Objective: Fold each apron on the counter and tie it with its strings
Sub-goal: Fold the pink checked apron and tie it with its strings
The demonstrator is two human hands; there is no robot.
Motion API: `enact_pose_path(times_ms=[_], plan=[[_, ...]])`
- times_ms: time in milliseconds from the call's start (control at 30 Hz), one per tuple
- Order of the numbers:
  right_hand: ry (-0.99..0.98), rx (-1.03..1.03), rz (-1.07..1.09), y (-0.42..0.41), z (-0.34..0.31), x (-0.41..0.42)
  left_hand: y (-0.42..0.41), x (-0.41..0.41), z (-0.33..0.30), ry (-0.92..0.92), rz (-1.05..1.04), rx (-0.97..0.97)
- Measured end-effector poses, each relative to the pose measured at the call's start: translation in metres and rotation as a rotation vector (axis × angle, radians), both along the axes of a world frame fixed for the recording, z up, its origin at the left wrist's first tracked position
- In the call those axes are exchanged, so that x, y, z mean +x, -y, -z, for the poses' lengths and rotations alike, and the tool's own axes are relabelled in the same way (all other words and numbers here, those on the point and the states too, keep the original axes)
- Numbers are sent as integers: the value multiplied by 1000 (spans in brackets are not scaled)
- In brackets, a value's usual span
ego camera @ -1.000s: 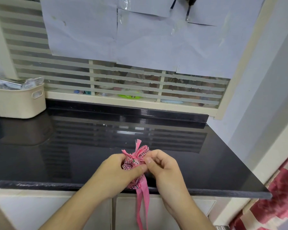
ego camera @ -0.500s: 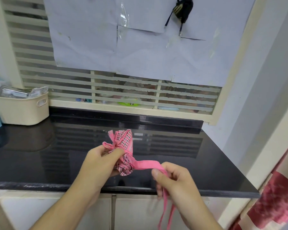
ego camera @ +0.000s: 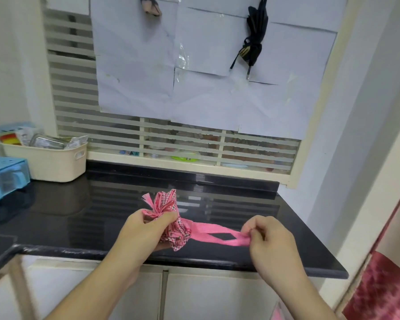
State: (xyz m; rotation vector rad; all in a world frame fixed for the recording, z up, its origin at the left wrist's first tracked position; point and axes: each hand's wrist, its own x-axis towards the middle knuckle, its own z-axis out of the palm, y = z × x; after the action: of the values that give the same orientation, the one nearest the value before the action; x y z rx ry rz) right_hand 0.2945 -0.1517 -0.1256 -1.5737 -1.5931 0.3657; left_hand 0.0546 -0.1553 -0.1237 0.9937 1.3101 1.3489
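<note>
The apron (ego camera: 171,224) is bunched into a small pink checked bundle, held just above the front edge of the black counter (ego camera: 83,218). The left hand (ego camera: 143,234) grips the bundle, fingers curled round its middle. Two pink strings (ego camera: 214,234) run taut from it to the right hand (ego camera: 269,239), which pinches their ends. Farther back on the left stand a cream basket (ego camera: 56,165) and a blue box (ego camera: 5,174). Paper sheets (ego camera: 206,77) cover the window behind.
</note>
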Motion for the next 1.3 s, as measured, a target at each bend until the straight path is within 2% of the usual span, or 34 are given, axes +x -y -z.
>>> enact_pose_path(times_ms=[100, 167, 200, 233, 300, 400, 467, 567, 667, 800, 900, 1000, 1100, 1200, 1300], plan=[[80, -166, -44, 7, -15, 5, 8, -4, -2, -7, 36, -4], [9, -322, -198, 20, -29, 5, 13, -5, -2, -9, 35, -6], [-90, -373, -290, 25, -35, 5, 15, -5, -2, -13, 31, -8], [-201, -379, -371, 31, -41, 5, 16, -6, -1, -19, 26, -10], [-353, -262, -454, 37, -51, 2, 17, -7, 0, -40, 24, -22], [-243, -76, -400, 35, -63, -6, 18, -8, -1, -149, 61, -58], [-223, -67, -414, 30, -68, -14, 16, -9, -3, -232, 85, -95], [-405, -137, -534, 18, -76, -30, 9, -13, -10, -255, 116, -137], [-708, -207, -693, -7, -87, -50, -4, -11, -19, -108, 107, -47], [-913, -278, -799, -48, -101, -71, -21, 0, -44, -201, 36, 293], [-839, -217, -772, -81, -103, -80, -41, 9, -66, -225, 174, 485], [-757, -86, -743, -109, -104, -87, -78, 11, -80, -313, 109, 559], [-833, -22, -761, -147, -100, -91, -126, 6, -81, -301, 90, 587], [-888, -83, -769, -182, -103, -96, -163, 1, -85, -263, 71, 605], [-833, -185, -740, -223, -121, -107, -202, -5, -99, -248, 17, 527]])
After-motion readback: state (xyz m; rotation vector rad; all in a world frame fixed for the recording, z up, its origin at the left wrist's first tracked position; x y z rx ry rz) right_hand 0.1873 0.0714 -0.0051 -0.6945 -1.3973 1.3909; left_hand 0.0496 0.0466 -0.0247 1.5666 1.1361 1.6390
